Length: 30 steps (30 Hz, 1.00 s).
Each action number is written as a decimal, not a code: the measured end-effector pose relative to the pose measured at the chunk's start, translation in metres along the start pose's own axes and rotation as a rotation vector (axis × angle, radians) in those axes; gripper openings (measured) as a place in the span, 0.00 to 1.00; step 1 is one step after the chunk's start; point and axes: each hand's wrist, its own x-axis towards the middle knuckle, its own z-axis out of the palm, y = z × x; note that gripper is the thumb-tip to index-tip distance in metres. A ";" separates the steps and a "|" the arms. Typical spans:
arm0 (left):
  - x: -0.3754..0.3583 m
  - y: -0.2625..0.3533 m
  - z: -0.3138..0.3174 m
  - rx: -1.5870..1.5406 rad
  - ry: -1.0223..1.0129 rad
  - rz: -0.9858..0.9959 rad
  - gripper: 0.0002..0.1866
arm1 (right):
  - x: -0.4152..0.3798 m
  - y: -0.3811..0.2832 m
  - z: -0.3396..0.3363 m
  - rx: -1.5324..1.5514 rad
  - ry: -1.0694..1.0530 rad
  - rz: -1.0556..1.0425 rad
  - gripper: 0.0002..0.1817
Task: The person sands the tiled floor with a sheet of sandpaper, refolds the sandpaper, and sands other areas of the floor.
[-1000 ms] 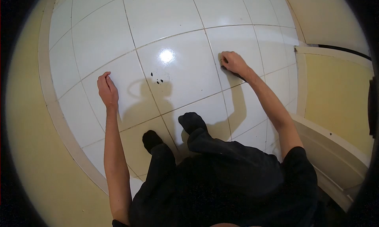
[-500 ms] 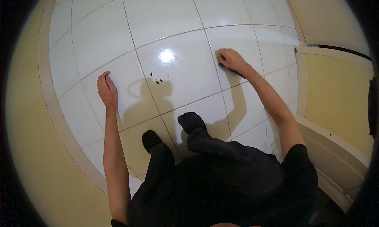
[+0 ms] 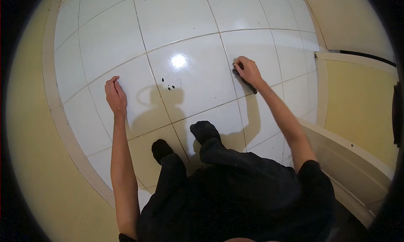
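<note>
My right hand (image 3: 249,69) is closed around a dark, elongated object (image 3: 249,86) with a slim, rounded end reaching back under the wrist. Its exact kind I cannot make out, since the fingers cover much of it. Between my hands, a few small black pieces (image 3: 169,88) lie on the white tiled floor (image 3: 198,57), with faint dark smudges around them. My left hand (image 3: 115,97) hangs over the tiles at left, fingers loosely stretched and nothing visible in them.
My feet in black socks (image 3: 205,131) stand on the tiles below the black pieces. A yellowish wall (image 3: 31,128) runs along the left. On the right are a cream-framed yellow panel (image 3: 357,103) and a pale ledge (image 3: 349,158). Shadows of my head and arm fall across the floor.
My right hand has shifted slightly down toward me and turned, so the dark object now points more steeply downward. My left hand and the black pieces look nearly the same.
</note>
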 end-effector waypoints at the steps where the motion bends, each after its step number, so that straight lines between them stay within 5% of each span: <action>1: 0.000 0.001 0.000 -0.006 0.002 0.001 0.12 | -0.009 0.004 0.009 0.039 0.136 0.036 0.08; 6: 0.000 0.001 -0.001 0.006 -0.029 -0.040 0.11 | -0.039 0.028 0.027 -0.050 0.627 0.283 0.08; 10: 0.000 -0.001 0.000 0.017 -0.009 -0.004 0.11 | -0.006 0.039 0.030 -0.128 0.730 0.301 0.08; 20: 0.003 -0.002 0.001 0.020 -0.003 -0.001 0.11 | 0.103 -0.056 0.066 0.025 0.626 0.134 0.05; 30: 0.001 0.006 -0.001 -0.003 -0.018 -0.055 0.12 | 0.041 -0.130 0.112 0.200 0.397 -0.173 0.05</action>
